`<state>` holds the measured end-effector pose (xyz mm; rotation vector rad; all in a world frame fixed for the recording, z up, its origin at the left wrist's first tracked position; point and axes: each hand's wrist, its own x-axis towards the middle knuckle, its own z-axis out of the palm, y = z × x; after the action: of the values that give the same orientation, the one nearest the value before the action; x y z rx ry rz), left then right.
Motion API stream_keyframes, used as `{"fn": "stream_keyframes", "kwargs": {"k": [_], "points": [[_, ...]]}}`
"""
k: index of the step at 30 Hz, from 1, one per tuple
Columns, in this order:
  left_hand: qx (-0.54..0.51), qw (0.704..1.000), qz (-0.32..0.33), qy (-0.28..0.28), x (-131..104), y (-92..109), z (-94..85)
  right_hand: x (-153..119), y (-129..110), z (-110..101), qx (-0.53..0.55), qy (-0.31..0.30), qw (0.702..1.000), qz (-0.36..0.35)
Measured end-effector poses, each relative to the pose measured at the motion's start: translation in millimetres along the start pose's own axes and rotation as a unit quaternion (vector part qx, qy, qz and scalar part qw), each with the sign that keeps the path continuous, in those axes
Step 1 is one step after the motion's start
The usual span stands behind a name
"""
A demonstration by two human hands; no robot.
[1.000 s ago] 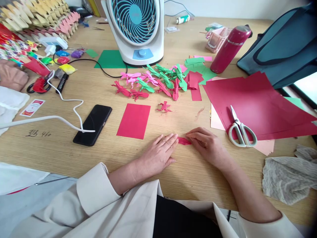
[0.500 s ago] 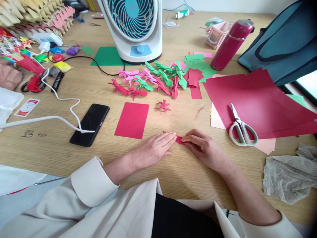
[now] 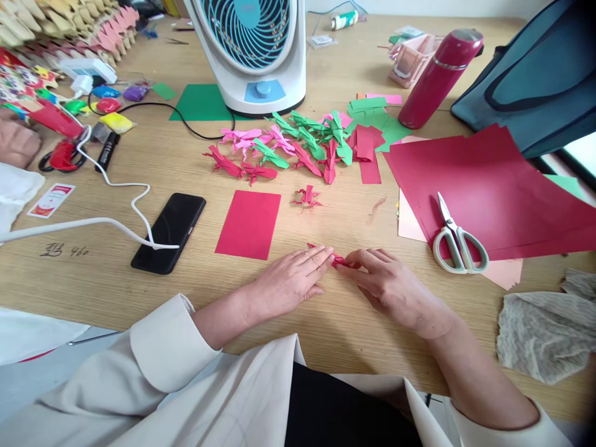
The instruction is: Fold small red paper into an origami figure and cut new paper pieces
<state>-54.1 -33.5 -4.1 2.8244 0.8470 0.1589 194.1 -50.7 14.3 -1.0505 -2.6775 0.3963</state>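
A small folded piece of red paper [image 3: 338, 261] lies on the table between my hands, with much of it covered. My left hand [image 3: 293, 273] rests flat over its left part, fingers stretched out side by side. At the other end, my right hand [image 3: 395, 288] pinches the paper between thumb and fingertips. Just beyond the hands stands a small red folded-paper figure [image 3: 307, 196] with several thin legs. A flat red paper sheet [image 3: 249, 225] lies to its left. Farther back is a heap of green, pink and red folded-paper figures [image 3: 310, 143].
White-handled scissors [image 3: 459, 245] lie on large red sheets [image 3: 484, 192] at the right. A red flask [image 3: 440, 81] and a blue bag [image 3: 521, 74] stand behind. A fan [image 3: 265, 93] is at the back. A phone [image 3: 168, 233] with a white cable across it lies left.
My right hand has shifted its grip slightly, its fingers now further over the right end of the red paper. My left hand stays nearly still, pressing down.
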Motion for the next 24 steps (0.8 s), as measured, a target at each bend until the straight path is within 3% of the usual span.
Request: {"fn": "stream_keyframes", "kwargs": {"k": [17, 24], "points": [[0.081, 0.997, 0.003, -0.02, 3, 11, -3.9, -2, -1, -3, -0.016, 0.008, 1.0, -0.018], [0.051, 0.998, -0.005, -0.025, 1, 9, -3.8, -4, 5, -6, 0.04, 0.016, 0.999, -0.022]]}}
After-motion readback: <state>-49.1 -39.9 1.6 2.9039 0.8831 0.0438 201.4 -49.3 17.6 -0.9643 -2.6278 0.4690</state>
